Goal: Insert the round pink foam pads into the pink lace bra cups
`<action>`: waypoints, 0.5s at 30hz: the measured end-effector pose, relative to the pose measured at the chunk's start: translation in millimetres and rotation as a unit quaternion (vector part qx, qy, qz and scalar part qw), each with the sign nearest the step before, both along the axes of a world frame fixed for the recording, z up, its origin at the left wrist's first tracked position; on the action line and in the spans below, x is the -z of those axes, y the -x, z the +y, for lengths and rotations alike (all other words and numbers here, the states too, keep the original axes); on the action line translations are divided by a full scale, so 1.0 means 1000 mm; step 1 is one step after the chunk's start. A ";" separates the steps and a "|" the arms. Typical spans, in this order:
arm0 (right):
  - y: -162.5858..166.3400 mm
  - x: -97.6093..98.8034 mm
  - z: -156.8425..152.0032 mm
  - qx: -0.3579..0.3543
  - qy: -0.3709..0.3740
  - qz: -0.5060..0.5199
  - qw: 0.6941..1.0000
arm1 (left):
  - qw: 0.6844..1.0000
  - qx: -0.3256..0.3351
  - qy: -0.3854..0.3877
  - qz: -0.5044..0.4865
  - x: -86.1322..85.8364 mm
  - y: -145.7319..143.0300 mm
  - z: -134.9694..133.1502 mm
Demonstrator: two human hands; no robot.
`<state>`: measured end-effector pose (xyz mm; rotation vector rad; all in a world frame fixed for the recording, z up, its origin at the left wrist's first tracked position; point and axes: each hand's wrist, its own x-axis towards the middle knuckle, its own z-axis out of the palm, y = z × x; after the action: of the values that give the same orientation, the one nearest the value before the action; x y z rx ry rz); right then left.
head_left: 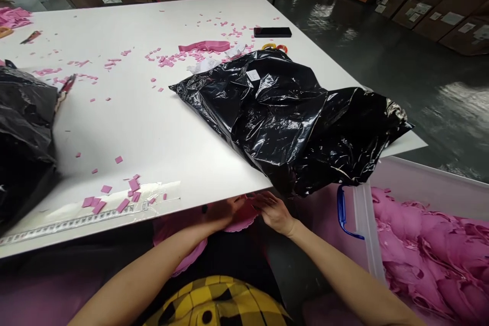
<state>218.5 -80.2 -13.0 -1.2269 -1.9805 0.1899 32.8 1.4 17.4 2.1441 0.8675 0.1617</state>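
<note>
Both my hands are below the near edge of the white table (160,127), over my lap. My left hand (223,211) and my right hand (273,211) both grip a pink scalloped fabric piece (240,221) between them, fingers curled on it. More pink fabric (183,260) hangs under my left forearm. A large black plastic bag (290,117) lies on the table just above my hands, overhanging the edge.
A second black bag (23,137) lies at the left. Pink scraps (126,193) and a taped ruler (72,221) mark the near edge. A clear bin (362,219) of pink fabric (428,254) stands at my right. A phone (272,32) lies at the far side.
</note>
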 end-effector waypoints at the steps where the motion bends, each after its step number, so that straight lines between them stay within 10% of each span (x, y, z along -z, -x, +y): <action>1: 0.001 0.000 0.001 -0.015 -0.007 -0.007 1.000 | 1.000 0.017 -0.009 0.000 -0.001 0.002 0.000; 15: 0.021 -0.011 0.010 -0.086 0.065 0.074 0.991 | 0.998 0.049 -0.034 -0.008 -0.025 0.010 -0.015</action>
<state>197.9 -70.3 -2.4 -1.0881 -1.9682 0.4903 22.3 -13.4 42.5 2.2403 0.7562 0.1606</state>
